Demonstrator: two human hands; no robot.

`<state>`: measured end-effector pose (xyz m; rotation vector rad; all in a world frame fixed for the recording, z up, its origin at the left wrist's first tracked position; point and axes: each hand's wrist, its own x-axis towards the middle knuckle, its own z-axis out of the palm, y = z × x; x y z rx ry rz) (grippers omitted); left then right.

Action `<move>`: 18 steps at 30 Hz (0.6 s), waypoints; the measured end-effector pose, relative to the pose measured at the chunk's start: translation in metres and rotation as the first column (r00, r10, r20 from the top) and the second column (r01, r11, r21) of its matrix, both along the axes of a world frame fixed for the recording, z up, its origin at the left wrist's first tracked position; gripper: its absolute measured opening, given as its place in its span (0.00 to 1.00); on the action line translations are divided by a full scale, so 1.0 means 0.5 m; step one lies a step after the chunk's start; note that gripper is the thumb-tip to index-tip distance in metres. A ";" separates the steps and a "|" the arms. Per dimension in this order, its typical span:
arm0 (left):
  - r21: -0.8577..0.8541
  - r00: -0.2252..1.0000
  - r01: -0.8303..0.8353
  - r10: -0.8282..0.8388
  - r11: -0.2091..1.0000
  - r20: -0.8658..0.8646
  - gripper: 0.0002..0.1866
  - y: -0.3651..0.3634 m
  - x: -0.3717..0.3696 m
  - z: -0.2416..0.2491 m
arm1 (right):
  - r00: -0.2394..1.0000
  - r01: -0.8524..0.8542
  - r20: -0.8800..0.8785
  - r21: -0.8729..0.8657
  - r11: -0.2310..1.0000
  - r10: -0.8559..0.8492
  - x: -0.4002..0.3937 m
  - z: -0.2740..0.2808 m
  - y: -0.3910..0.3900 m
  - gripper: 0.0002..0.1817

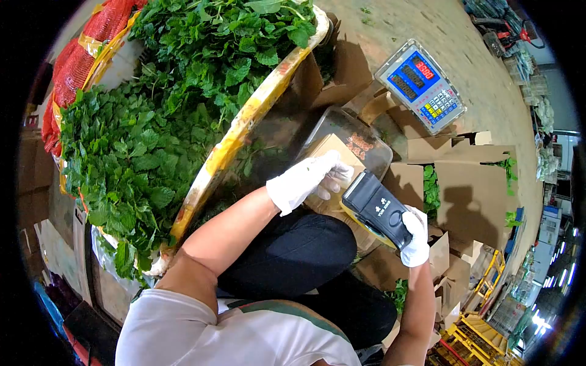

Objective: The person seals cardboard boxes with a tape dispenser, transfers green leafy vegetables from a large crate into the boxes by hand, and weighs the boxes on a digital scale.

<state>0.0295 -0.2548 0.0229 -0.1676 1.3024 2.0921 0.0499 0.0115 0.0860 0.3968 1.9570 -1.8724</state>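
My right hand (pixel 416 236), in a white glove, grips the rear end of a black hand-held device (pixel 379 210) with white lettering and a metal strip at its front edge. It looks like a tape dispenser. Close to that front edge is my left hand (pixel 311 180), also gloved in white, with its fingers bent together. Whatever may be between those fingers is too small to make out. Beneath both hands lies a tan cardboard piece or box (pixel 334 147), partly covered by them. It rests over a clear plastic tray (pixel 381 152) with reddish items in it.
Leafy green herbs (pixel 146 152) fill a large container with a yellow-taped white rim (pixel 223 152) on the left. A digital scale display (pixel 421 85) stands at the upper right. Open cardboard boxes (pixel 470 195) with greens surround my right side. Red mesh sacks (pixel 76 67) stand far left.
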 end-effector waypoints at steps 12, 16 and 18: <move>0.201 0.986 0.004 -0.037 0.980 0.162 0.38 -0.016 0.003 -0.032 | 1.000 0.004 -0.011 0.005 1.000 -0.004 0.000 0.000 0.000 0.14; 0.070 0.997 0.046 -0.050 0.997 0.060 0.37 -0.015 0.008 -0.021 | 0.999 -0.029 -0.019 -0.013 0.999 0.029 0.003 -0.007 0.012 0.16; 0.012 0.995 0.088 -0.088 0.996 0.046 0.37 -0.008 0.012 -0.007 | 1.000 -0.021 -0.023 -0.017 1.000 0.021 0.002 -0.006 0.007 0.17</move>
